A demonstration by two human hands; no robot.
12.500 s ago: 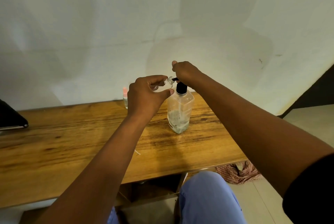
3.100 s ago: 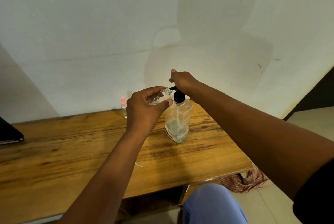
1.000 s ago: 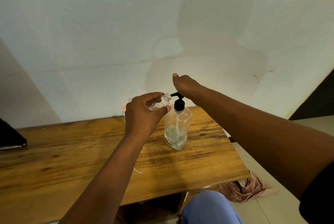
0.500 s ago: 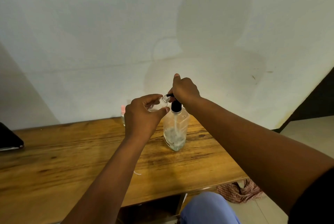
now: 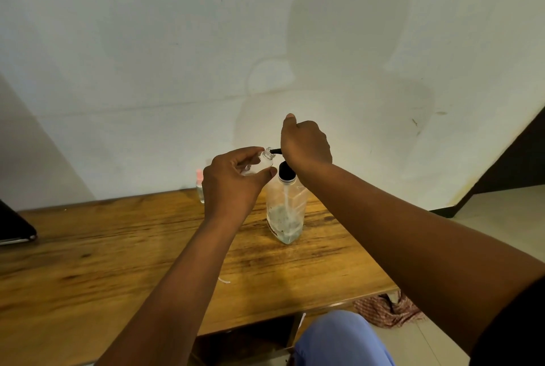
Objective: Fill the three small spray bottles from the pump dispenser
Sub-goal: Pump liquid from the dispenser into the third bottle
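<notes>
Overhead, wooden table (image 5: 88,262) against pale wall (image 5: 147,41); tiled floor (image 5: 501,218) right.

Pump head: hidden under the right hand (image 5: 305,144); only the black spout tip shows, at the left hand's (image 5: 233,179) grip.
Small spray bottle (image 5: 264,160): body mostly covered by the gripping fingers; fill level unreadable.
Pink-capped bottle (image 5: 200,185): partly behind the left hand, blurred.
Dark object (image 5: 13,225): cut by the left edge.
</notes>
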